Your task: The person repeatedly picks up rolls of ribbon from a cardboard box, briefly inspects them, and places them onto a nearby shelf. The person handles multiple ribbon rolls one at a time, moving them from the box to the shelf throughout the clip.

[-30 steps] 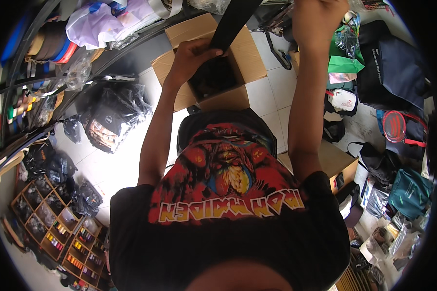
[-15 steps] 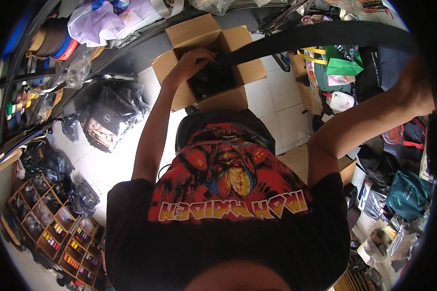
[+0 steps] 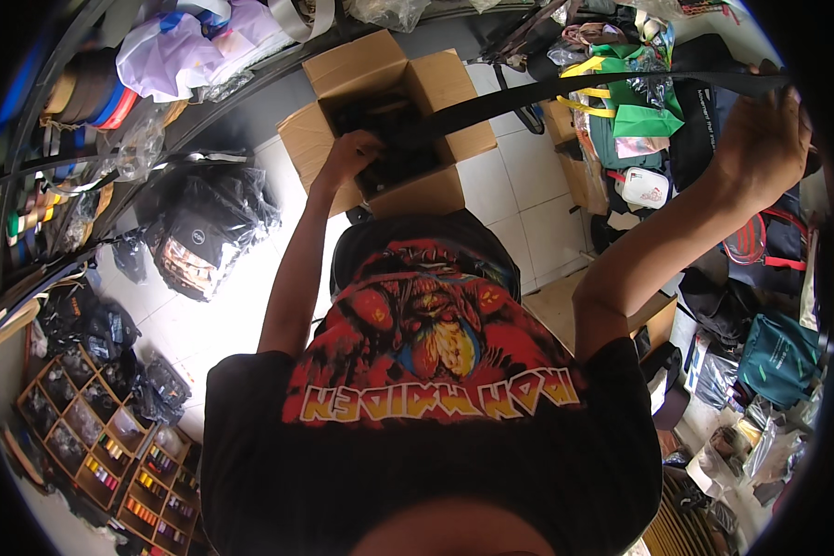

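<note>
Tiled floor [image 3: 533,232]. Strap [image 3: 500,104] runs rightward from box [image 3: 417,193], gripped by right hand [image 3: 764,139]; left hand [image 3: 347,157] at box, can't tell its hold.

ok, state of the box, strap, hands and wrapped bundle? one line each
Cardboard box: open, flaps spread outward.
Black strap: drawn out between box and right hand.
Right hand: closed on the strap.
Left hand: at the box opening, grip unclear.
Dark bundle: wrapped in clear plastic.
</note>
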The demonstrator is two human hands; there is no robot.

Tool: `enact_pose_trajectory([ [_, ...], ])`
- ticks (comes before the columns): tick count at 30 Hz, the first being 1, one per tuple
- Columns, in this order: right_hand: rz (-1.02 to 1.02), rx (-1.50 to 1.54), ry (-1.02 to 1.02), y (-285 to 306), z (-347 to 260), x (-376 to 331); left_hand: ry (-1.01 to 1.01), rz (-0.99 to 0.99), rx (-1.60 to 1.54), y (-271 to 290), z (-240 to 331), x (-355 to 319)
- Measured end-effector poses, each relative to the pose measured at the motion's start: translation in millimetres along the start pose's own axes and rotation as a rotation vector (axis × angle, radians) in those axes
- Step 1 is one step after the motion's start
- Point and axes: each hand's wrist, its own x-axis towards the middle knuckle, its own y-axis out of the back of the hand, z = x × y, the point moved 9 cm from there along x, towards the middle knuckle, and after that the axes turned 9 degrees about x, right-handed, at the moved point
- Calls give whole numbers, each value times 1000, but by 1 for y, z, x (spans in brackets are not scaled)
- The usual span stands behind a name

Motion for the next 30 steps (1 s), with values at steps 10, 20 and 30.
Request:
enact_pose_trajectory([
  [10,-107,-8,-309,0,51,-43,430,107,-329,-15,-43,-24],
  [20,-43,-106,-841,15,185,-192,592,142,-903,-45,-88,-47],
  [30,-183,-241,-932,-7,176,-222,411,282,-587,-1,-42,-26],
])
